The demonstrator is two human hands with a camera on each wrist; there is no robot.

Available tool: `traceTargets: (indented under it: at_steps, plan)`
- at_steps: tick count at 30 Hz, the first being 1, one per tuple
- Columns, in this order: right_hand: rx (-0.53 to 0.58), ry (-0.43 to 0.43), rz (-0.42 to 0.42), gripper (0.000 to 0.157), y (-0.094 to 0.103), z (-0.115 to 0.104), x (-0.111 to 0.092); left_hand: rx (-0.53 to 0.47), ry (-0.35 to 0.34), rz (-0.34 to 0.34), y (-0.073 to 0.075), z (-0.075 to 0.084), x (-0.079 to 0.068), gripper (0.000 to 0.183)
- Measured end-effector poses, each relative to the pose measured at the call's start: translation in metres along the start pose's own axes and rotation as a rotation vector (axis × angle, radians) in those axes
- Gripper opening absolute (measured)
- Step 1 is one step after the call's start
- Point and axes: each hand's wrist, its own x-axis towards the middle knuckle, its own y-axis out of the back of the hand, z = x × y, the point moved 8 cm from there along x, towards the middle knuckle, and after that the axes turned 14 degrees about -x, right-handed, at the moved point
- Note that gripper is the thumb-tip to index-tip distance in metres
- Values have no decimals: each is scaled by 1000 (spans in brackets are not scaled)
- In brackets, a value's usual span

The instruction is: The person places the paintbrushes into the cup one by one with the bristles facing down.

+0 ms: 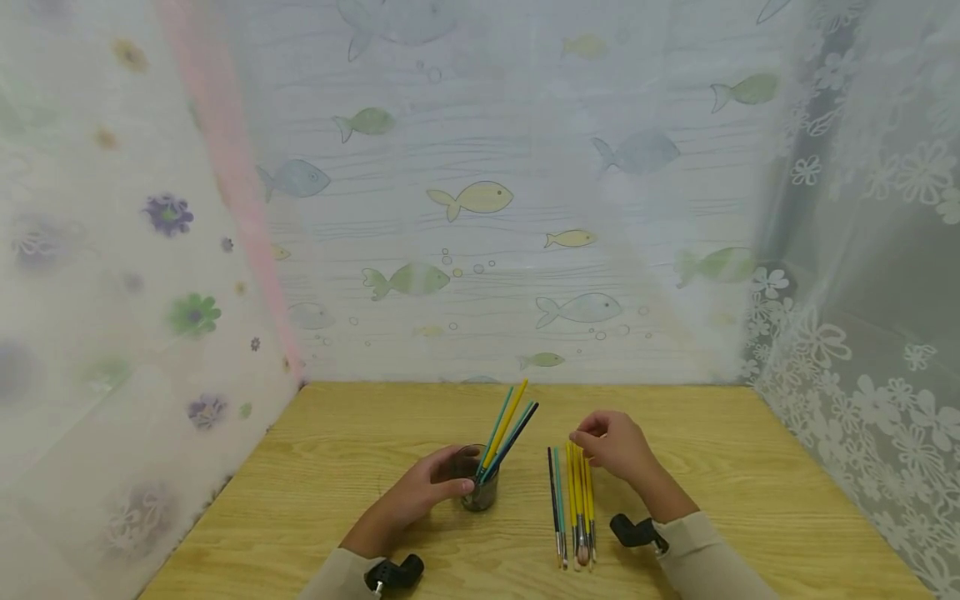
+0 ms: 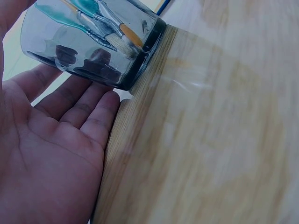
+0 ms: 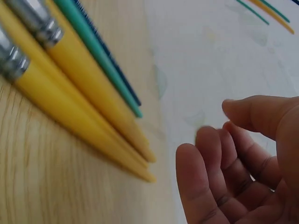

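My left hand (image 1: pixel 420 492) holds a smoky see-through glass (image 1: pixel 480 500), thumb at the front and fingers round the back. In the glass stand several paintbrushes with handles up: a yellow one (image 1: pixel 507 422), teal ones (image 1: pixel 497 429) and a dark one (image 1: pixel 521 434). The left wrist view shows brush bristles (image 2: pixel 119 44) near the glass bottom. My right hand (image 1: pixel 618 448) hovers over the handle ends of several yellow paintbrushes (image 1: pixel 578 492). In the right wrist view its fingers (image 3: pixel 192 168) are loosely bent with nothing between them. A teal paintbrush (image 1: pixel 559 500) and a dark paintbrush (image 1: pixel 552 492) lie beside the yellow ones.
The wooden table (image 1: pixel 352 433) carries the glass and the row of brushes, whose bristles point towards me. Behind it hangs a fish-patterned curtain (image 1: pixel 480 125). Flowered sheets hang at the left (image 1: pixel 112 275) and right (image 1: pixel 862 333).
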Motion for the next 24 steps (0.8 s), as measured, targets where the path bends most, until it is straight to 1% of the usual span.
traceTargets:
  at_steps: [5, 9, 13, 18, 24]
  plan:
    - [-61, -59, -8, 17, 0, 17, 2, -12, -13, -18, -1, 1, 0, 53]
    - [-60, -90, -41, 20, -1, 28, 4, -13, -17, -25, -1, 1, 0, 53]
    - [-72, -98, -44, 23, 3, 35, 5, -14, -14, -20, 0, 0, 0, 53]
    - [-100, -87, -47, 23, 6, 39, 4, -27, -19, -21, 1, 0, 1, 53]
    - [-148, -92, -104, 22, 0, 43, 1, -33, -15, -13, 2, -1, 1, 52]
